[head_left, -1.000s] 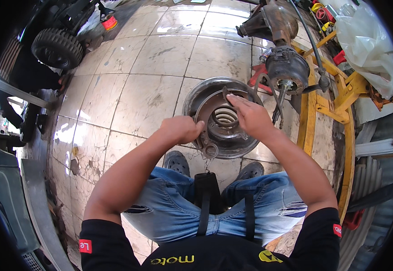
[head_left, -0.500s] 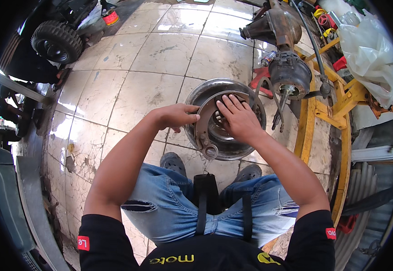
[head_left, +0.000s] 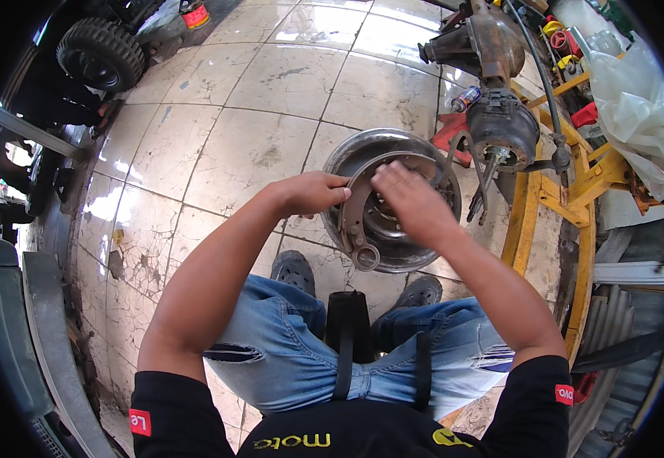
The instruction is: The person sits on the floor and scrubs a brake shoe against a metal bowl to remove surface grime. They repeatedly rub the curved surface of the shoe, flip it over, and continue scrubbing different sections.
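A curved metal brake shoe (head_left: 353, 212) with a round eye at its near end lies tilted over a round metal wheel rim (head_left: 338, 159) on the floor in front of my feet. My left hand (head_left: 315, 195) pinches the shoe's left edge, thumb on top and the other fingers curled below, partly hidden. Across the middle of the shoe and rim spreads my right hand (head_left: 414, 204), palm down. Its fingers are stretched out and slightly smeared by motion. Whether its fingertips touch the shoe's inner face, I cannot tell.
Right of the rim, a rusty axle housing (head_left: 500, 126) rests by a yellow metal frame (head_left: 527, 221). A spray can (head_left: 465, 98) and red stand (head_left: 454, 137) sit beside it. Clear plastic sheeting (head_left: 637, 114) hangs at right. A tyre (head_left: 100, 55) stands far left.
My right hand has slid a little along the shoe, its fingers drawn closer together. The whole scene has shifted slightly rightward in view. My left hand keeps its hold.
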A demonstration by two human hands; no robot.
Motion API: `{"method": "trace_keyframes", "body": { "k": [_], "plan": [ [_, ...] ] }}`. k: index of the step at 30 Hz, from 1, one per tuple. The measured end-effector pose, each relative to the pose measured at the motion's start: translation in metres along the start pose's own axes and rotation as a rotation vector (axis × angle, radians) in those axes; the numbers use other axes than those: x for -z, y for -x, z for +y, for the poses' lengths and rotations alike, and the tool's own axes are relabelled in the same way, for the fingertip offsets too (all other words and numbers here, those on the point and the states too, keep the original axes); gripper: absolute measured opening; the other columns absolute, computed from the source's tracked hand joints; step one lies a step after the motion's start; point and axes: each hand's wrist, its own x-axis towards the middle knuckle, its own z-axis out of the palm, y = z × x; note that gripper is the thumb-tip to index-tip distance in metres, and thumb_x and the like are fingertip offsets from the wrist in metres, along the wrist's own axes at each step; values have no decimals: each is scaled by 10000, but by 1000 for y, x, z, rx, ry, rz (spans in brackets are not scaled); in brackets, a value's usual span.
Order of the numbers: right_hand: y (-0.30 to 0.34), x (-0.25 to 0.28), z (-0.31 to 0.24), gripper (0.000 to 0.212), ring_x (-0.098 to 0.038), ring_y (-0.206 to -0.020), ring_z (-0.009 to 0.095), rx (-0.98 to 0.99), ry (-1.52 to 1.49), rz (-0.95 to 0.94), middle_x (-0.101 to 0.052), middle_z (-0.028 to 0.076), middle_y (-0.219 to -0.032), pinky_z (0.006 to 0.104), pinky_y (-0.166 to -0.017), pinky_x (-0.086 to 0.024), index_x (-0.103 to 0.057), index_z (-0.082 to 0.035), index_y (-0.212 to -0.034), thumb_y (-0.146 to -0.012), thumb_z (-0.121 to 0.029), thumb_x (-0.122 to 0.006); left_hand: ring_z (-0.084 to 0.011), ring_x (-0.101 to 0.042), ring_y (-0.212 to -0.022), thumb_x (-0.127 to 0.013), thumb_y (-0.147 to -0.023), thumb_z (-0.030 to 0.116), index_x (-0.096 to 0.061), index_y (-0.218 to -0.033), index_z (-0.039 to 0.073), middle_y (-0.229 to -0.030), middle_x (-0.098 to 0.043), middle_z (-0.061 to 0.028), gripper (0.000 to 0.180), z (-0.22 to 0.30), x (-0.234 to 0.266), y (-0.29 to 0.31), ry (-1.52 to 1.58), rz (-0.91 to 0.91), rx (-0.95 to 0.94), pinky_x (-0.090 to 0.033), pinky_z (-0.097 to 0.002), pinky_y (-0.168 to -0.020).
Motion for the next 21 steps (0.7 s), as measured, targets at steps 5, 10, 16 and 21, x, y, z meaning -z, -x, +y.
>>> {"method": "trace_keyframes", "body": {
  "k": [5,10,16,21],
  "plan": [
    [2,-13,-19,481,-412,-1396,315,66,-148,-4,-458,149,-1488,450,-1128,-362,-485,-46,-1396,-925,-131,-533,-141,-540,-818,-527,-1004,357,-478,-1469,183,-1155,-654,-76,498,9,1,0,-46,-29,15,-498,-304,-732],
    [-4,6,-1,516,-428,-1388,295,-12,-20,-30,-469,136,-1482,450,-1133,-362,-487,-58,-1406,-894,-112,-527,-145,-553,-836,-537,-1001,378,-496,-1456,196,-1143,-657,-69,492,-2,3,-4,-36,-10,4,-503,-303,-742],
    [-2,2,-15,517,-413,-1398,304,71,-26,-25,-457,136,-1491,445,-1142,-351,-476,-34,-1406,-892,-75,-503,-140,-556,-842,-560,-992,398,-501,-1452,207,-1130,-658,-51,502,-2,8,-2,-70,-29,2,-506,-299,-742],
    [4,1,-16,504,-402,-1403,304,68,-108,-40,-449,148,-1494,422,-1143,-348,-483,-29,-1392,-891,-68,-521,-147,-563,-871,-575,-983,397,-497,-1453,171,-1138,-657,-58,528,2,8,-1,-30,-71,-7,-511,-302,-754]
  ]
}}
